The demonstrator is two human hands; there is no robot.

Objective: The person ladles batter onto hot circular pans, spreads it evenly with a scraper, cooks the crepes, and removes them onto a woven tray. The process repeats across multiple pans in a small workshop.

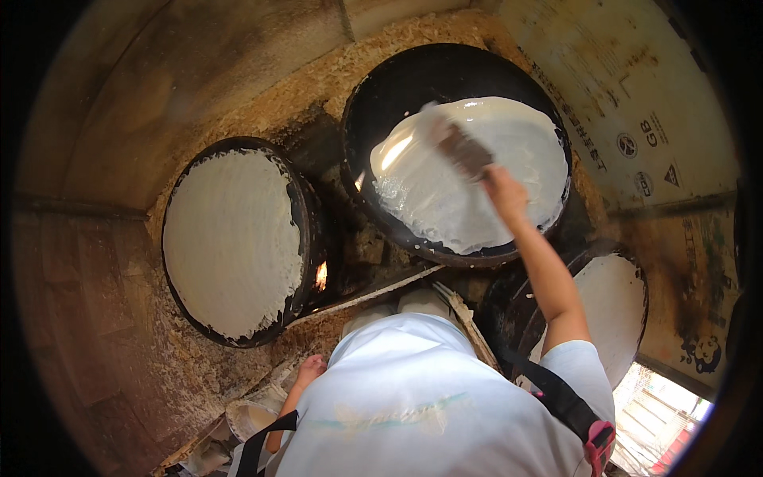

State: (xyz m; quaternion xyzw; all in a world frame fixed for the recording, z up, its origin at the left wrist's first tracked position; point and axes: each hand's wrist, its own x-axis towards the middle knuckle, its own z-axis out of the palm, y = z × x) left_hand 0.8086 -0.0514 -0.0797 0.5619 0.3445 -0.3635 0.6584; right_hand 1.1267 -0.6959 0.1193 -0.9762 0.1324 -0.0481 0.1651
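My right hand [505, 194] grips a flat brown scraper [468, 152], blurred by motion. The scraper's far end is over the wet white batter [518, 155], which coats much of a large round black griddle [405, 77]. Bare black surface shows along the griddle's back and left. Whether the scraper presses into the batter or hovers over it is hard to see. My left hand [311, 371] hangs beside my shirt, its fingers loosely curled; nothing shows in it, though the palm is partly hidden.
Another black griddle at the left carries a thin white batter sheet [232, 238]. A small flame [321, 276] burns at its side. A third coated griddle [614, 304] stands at right, partly behind my arm. A pale stick [375, 292] crosses before my legs. A bucket [253, 417] sits lower left.
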